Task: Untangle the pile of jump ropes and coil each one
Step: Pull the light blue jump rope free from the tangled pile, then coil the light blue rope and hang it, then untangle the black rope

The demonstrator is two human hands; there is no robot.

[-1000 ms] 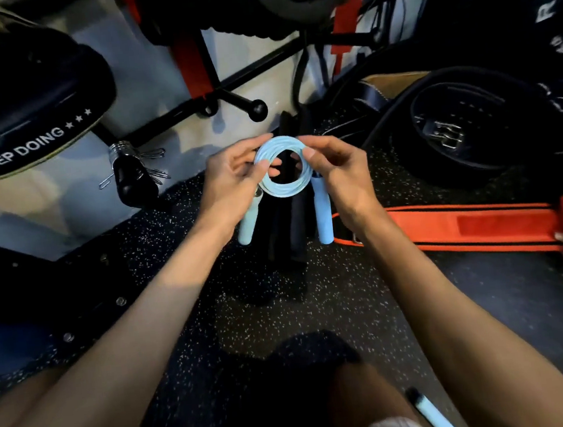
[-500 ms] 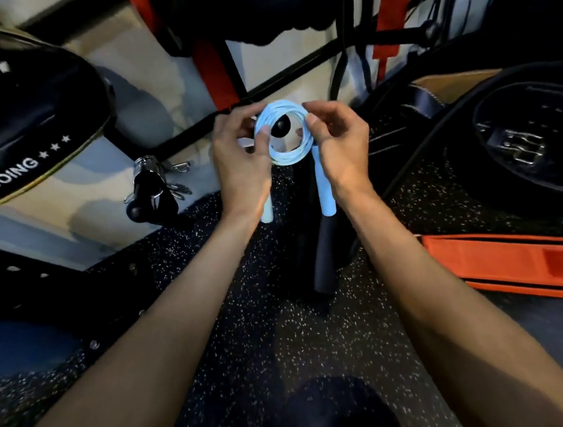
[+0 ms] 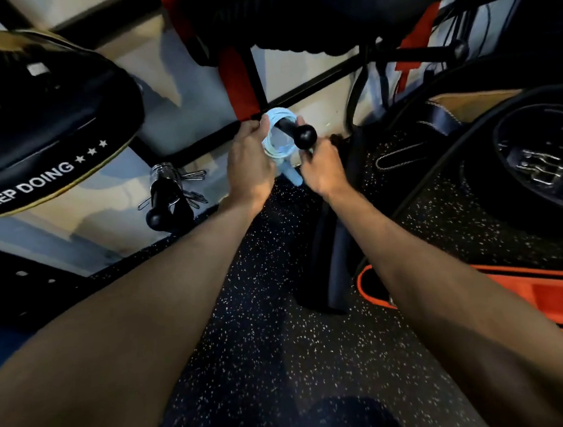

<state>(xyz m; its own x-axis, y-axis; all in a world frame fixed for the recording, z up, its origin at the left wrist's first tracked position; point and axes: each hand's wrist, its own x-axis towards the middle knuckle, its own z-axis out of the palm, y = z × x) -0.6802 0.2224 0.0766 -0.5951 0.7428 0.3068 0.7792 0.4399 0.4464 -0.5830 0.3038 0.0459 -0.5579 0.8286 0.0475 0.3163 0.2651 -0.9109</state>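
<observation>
left hand (image 3: 252, 169) holds blue jump rope (image 3: 276, 146) | right hand (image 3: 325, 172) holds it too | coil around black peg (image 3: 304, 136) (round ball end)

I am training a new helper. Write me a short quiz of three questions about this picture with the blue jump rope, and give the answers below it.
1. True or false: the light blue jump rope hangs straight and uncoiled.
2. Who grips the rope? A) only the left hand; B) only the right hand; C) both hands.
3. Fill in the missing word: the black pad on the left bears the white words "KEEP ____".

Key
1. False: it is wound into a small coil.
2. C.
3. DOING.
</observation>
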